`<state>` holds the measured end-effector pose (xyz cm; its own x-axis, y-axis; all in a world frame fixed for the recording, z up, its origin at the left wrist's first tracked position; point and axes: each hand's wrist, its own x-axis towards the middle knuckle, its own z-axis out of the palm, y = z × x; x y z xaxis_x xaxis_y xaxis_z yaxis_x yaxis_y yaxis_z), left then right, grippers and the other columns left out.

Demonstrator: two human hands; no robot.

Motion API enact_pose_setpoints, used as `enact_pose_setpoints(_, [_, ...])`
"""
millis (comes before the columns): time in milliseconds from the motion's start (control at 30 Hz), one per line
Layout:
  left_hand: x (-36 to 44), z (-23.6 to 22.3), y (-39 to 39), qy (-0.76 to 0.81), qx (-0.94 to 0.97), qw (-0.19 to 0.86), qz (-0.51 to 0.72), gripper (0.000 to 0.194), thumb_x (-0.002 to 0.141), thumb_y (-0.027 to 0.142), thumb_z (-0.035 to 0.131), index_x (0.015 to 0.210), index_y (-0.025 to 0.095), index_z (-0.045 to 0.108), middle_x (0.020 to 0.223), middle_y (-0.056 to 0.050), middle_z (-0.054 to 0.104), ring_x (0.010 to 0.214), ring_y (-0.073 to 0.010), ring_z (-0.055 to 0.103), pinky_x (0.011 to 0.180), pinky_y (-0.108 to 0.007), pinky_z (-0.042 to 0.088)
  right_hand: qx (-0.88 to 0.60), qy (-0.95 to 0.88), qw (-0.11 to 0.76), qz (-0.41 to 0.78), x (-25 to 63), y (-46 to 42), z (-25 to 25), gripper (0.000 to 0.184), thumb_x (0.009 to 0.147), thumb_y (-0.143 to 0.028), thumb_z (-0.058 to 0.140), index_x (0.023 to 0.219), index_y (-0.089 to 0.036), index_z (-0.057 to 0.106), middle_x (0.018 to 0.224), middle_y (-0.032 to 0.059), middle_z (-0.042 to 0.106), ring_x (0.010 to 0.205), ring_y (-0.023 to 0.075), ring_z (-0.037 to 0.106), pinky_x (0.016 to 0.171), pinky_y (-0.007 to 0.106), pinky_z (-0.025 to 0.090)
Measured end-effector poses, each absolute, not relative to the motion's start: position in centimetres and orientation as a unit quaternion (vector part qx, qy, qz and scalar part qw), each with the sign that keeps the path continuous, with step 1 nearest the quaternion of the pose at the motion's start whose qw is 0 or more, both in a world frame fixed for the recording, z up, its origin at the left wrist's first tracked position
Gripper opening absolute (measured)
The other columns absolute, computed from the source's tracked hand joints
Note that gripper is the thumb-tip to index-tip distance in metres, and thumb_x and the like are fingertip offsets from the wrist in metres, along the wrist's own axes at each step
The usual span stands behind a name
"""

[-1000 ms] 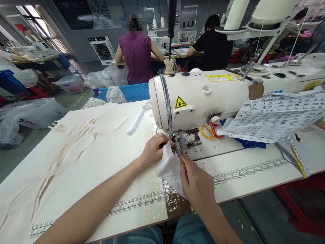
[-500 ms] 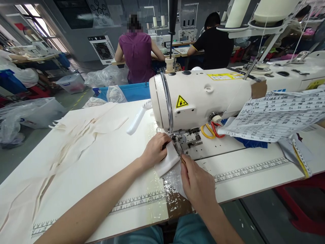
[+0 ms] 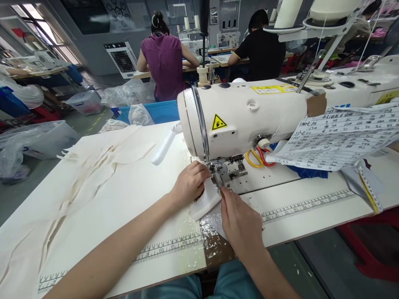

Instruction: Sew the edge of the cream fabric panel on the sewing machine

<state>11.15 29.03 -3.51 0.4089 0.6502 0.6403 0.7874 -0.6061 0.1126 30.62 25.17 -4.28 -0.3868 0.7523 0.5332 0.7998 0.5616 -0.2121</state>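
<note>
Centre of the frame: the left hand [image 3: 190, 184] grasps a piece of white cloth [image 3: 205, 201] between bent fingers, just beside the needle area of a sewing machine [image 3: 246, 120]. The cloth lies between the two hands, directly below the machine's head. Right of centre, the right hand [image 3: 242, 218] pinches a slim metal tool [image 3: 219, 180], which points toward the needle area; its exact kind is too small to tell. Right of the machine's foot lie scissors [image 3: 256, 166] with yellow and red handles, near a handwritten sheet [image 3: 336, 141] at the right edge of the frame. A printed ruler [image 3: 308, 205] runs along the near side of the table [image 3: 152, 180]. Left of the frame: pale, overlapping fabric pieces [image 3: 84, 178]. Upper centre: a person in a purple top [image 3: 163, 66] and another in a black shirt [image 3: 263, 54], both seen from behind
</note>
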Motion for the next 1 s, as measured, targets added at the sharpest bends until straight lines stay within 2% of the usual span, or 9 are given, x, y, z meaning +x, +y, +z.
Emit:
enact_pose_setpoints(233, [10.5,-2.3,28.1,-0.429,-0.865,-0.010,-0.262,0.030,0.089,0.001,0.043,0.101,0.013,0.068,0.103,-0.011,0.065,0.099,-0.0204,0.059,0.083,-0.036,0.059,-0.458,-0.832,0.312,-0.030,31.9,23.5,-3.9,0.029,0.099,-0.017,0.037,0.110,-0.012,0.063,0.086,0.0064,0.078,0.063,0.0190,0.073,0.049,0.027,0.049])
enact_pose_setpoints(367, [11.1,-1.9,27.1,-0.446,-0.875,0.034,-0.186,0.034,0.092,0.003,0.040,0.109,0.010,0.068,0.110,-0.014,0.064,0.102,-0.0248,0.056,0.084,-0.040,0.059,-0.432,-0.842,0.301,0.116,35.0,20.3,-4.2,0.021,0.098,-0.020,0.039,0.112,-0.018,0.056,0.077,0.0011,0.076,0.057,0.0155,0.072,0.042,0.021,0.048])
enact_pose_setpoints(467, [12.4,-2.0,26.4,-0.483,-0.861,0.072,-0.143,0.032,0.093,0.005,0.041,0.111,0.008,0.067,0.115,-0.016,0.063,0.104,-0.0269,0.055,0.084,-0.042,0.059,-0.429,-0.846,0.269,0.167,37.2,18.6,-4.8,0.023,0.100,-0.020,0.038,0.117,-0.019,0.053,0.089,0.0057,0.077,0.062,0.0156,0.074,0.044,0.019,0.052])
enact_pose_setpoints(667, [13.6,-2.8,25.2,-0.517,-0.836,0.066,-0.171,0.035,0.093,0.006,0.040,0.119,0.004,0.063,0.122,-0.017,0.064,0.112,-0.0267,0.056,0.090,-0.042,0.058,-0.412,-0.865,0.267,0.104,38.5,18.4,-5.2,0.027,0.100,-0.020,0.038,0.122,-0.019,0.053,0.098,0.0070,0.077,0.075,0.0167,0.076,0.052,0.019,0.058])
enact_pose_setpoints(767, [12.9,-2.9,25.0,-0.505,-0.841,0.037,-0.191,0.041,0.092,0.005,0.039,0.126,0.007,0.061,0.126,-0.014,0.065,0.120,-0.0242,0.057,0.099,-0.043,0.055,-0.406,-0.869,0.269,0.082,38.4,18.5,-5.0,0.028,0.101,-0.019,0.037,0.123,-0.017,0.053,0.101,0.0088,0.077,0.079,0.0169,0.077,0.057,0.019,0.059])
enact_pose_setpoints(867, [12.3,-3.0,25.0,-0.497,-0.848,0.019,-0.185,0.045,0.089,0.003,0.040,0.128,0.010,0.061,0.129,-0.010,0.065,0.126,-0.0233,0.056,0.104,-0.044,0.052,-0.410,-0.870,0.262,0.080,38.3,18.5,-4.8,0.027,0.101,-0.019,0.037,0.121,-0.017,0.054,0.098,0.0074,0.077,0.075,0.0150,0.076,0.054,0.018,0.058])
enact_pose_setpoints(1000, [12.4,-3.4,25.0,-0.498,-0.847,0.038,-0.181,0.047,0.087,0.002,0.038,0.128,0.007,0.061,0.131,-0.012,0.064,0.127,-0.0249,0.055,0.105,-0.046,0.052,-0.419,-0.868,0.260,0.059,38.1,18.5,-4.3,0.027,0.101,-0.018,0.035,0.121,-0.018,0.054,0.097,0.0067,0.077,0.073,0.0151,0.076,0.051,0.018,0.057])
